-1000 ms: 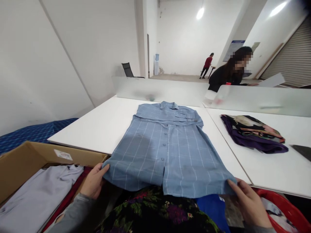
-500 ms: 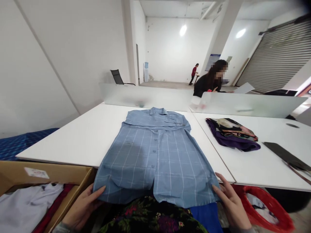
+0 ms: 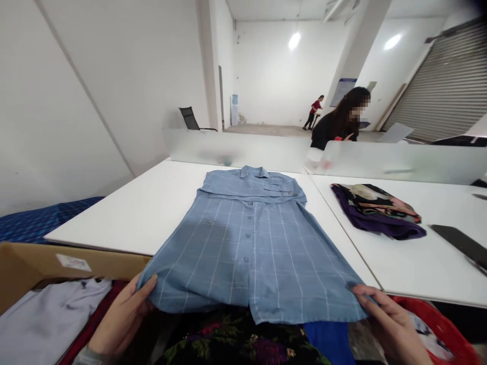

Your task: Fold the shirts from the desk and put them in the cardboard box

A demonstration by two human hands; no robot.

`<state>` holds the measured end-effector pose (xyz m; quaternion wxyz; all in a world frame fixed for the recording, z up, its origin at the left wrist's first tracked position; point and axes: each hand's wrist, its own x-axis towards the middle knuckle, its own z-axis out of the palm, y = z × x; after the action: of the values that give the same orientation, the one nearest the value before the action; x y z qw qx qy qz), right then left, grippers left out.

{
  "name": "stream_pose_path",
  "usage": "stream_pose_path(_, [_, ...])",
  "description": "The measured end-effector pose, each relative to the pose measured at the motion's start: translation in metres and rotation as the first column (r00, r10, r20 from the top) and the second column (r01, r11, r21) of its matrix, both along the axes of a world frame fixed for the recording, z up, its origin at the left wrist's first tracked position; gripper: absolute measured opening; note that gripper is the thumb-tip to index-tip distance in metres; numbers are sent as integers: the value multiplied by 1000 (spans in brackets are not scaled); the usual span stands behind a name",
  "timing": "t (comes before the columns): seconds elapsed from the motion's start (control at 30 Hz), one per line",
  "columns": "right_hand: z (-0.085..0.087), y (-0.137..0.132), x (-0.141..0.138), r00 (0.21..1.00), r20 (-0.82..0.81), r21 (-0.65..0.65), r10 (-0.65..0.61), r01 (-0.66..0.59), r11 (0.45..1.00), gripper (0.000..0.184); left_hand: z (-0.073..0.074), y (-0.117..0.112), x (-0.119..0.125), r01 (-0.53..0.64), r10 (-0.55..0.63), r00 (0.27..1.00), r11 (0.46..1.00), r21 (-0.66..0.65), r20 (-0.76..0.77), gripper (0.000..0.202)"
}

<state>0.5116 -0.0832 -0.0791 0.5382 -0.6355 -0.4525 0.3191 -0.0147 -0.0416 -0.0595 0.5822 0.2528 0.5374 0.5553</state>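
Your left hand (image 3: pixel 122 319) and right hand (image 3: pixel 391 324) each have a corner of the shirt (image 3: pixel 251 248) hem. A thumb lies on top and the other fingers are tucked under the cloth, so you cannot tell how tight either pinch is.

The main risk, as I judge it, is the hem. It hangs past the near edge of the tabletop (image 3: pixel 144 208), and only your two pinches keep it level. If one loosens, that corner will likely drop onto the floral cloth (image 3: pixel 236 344) below or slide toward the box (image 3: pixel 26 263) or the red basket (image 3: pixel 445 329). Pull harder on one side than the other and the body will skew and the button line will go crooked. Pull toward yourself and the collar end may drag away from the far edge. The cloth looks thin and limp, so any slack between your hands will probably wrinkle.

The shirt is light blue with a pale windowpane check. It lies front up and buttoned, with the collar toward the far edge by the frosted divider (image 3: pixel 243 147). It flares wider toward the hem. A band of folds crosses the chest, and the lower part is fairly smooth. It sits by the right edge of this tabletop, well apart from the purple pile (image 3: pixel 376 213) on the next one.
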Motion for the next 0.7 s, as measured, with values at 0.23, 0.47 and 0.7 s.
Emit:
stream_pose_path(0.23, [28, 2, 22, 997, -78, -18, -24, 23, 1000, 31, 40, -7, -2, -70, 64, 988, 997, 39, 140, 65])
stream_pose_path(0.47, [117, 131, 11, 953, -178, 189, 244, -210, 959, 30, 95, 107, 4, -48, -26, 977, 940, 339, 212, 13])
stream_pose_path(0.7, [157, 349, 4, 862, -313, 300, 399, -309, 903, 25, 124, 326, 34, -54, 79, 996, 917, 395, -48, 15])
